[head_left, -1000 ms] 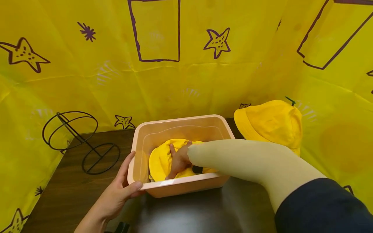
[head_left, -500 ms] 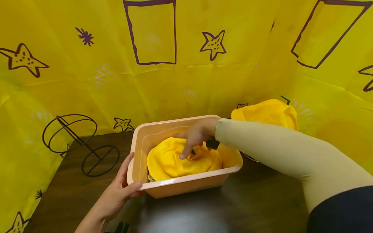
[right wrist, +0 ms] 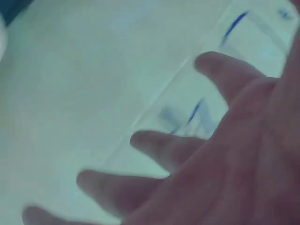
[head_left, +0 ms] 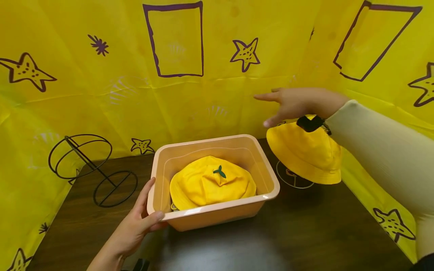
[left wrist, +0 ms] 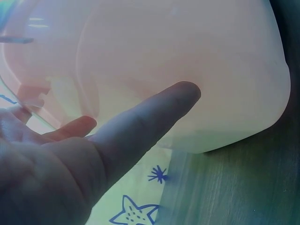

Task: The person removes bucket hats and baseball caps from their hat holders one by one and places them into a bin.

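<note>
My left hand (head_left: 140, 216) holds the left end of a peach plastic tub (head_left: 217, 217), its thumb on the rim at the near left corner. In the left wrist view, digits of my left hand (left wrist: 108, 140) lie against the tub's smooth outer wall (left wrist: 225, 61). Inside the tub sits a yellow hat (head_left: 200, 184) with a small green sprout on its crown. Raised in the air beyond the tub's right end, my right hand (head_left: 298, 103) has its fingers spread and holds nothing. Below it is a second yellow hat (head_left: 305, 154), partly hidden by the hand and wrist.
The second hat rests on a thin wire stand (head_left: 295, 186) at the right. A bare black wire stand (head_left: 101, 173) stands at the left on the dark wooden table (head_left: 64, 226). Yellow cloth (head_left: 217, 94) with purple drawings hangs close around the back and sides.
My right hand has lifted off the hat in the tub and moved up and right, so the hat and its sprout show fully. The left hand keeps its place on the tub.
</note>
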The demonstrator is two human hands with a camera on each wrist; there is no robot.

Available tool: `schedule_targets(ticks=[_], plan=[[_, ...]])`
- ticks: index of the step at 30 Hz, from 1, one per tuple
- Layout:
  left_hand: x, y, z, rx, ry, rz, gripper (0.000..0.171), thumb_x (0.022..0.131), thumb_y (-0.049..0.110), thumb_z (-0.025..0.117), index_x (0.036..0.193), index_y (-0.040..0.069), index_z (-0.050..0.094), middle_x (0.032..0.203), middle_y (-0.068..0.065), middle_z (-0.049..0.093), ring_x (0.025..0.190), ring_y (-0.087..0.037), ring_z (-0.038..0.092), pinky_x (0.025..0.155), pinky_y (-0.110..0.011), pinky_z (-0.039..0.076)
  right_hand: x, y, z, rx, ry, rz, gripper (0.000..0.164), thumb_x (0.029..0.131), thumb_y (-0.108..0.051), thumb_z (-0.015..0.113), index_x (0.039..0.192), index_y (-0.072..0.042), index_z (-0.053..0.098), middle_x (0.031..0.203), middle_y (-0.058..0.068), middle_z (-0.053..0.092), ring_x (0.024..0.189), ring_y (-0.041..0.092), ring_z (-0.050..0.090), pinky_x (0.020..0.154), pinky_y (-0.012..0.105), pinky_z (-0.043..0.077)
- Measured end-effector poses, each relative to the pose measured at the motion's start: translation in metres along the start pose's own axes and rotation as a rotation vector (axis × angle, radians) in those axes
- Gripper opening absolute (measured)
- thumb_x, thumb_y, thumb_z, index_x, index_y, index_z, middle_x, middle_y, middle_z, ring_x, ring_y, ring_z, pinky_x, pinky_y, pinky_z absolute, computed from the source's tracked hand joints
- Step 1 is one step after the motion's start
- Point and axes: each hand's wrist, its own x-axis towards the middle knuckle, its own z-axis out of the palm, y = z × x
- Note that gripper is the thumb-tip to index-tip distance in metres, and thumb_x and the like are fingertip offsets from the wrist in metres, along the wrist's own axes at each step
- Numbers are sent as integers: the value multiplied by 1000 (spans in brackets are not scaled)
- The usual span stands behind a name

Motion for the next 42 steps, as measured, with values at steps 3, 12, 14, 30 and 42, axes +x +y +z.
schedule_targets(ticks=[3,12,14,30,42], plan=[[0,0,0,-6,-7,6,89,99,0,55,160,29,-3,157,-27,-10,119,-45,50,86,-49,52,-11,40,4,-116,38,78,111,80,-72,66,162,-21,12,154,41,-1,138,61,7,104,75,12],[-1,-1,-1,-24,-24,17,89,100,1,55,160,28,-5,157,-29,-9,111,-27,60,86,-48,53,-32,129,27,73,-20,94,100,87,-49,74,159,-8,18,152,39,18,136,59,17,103,71,22],[0,-1,-1,-29,-31,17,89,100,1,55,160,27,-6,157,-30,-9,111,-27,60,86,-48,52,-34,138,32,89,-23,74,95,88,-46,74,158,-7,23,151,37,23,134,56,26,102,66,30],[-1,-1,-1,-14,-19,22,88,101,0,53,160,30,-4,157,-31,-12,113,-31,58,86,-51,51,-41,154,44,377,51,56,59,100,-30,63,143,8,47,130,26,56,109,36,62,83,46,55],[-1,-1,-1,-18,-20,29,88,100,0,54,160,28,-4,157,-30,-10,114,-31,57,86,-51,51,-58,169,50,409,286,126,42,103,-22,58,132,8,57,117,19,62,91,28,67,76,41,58]])
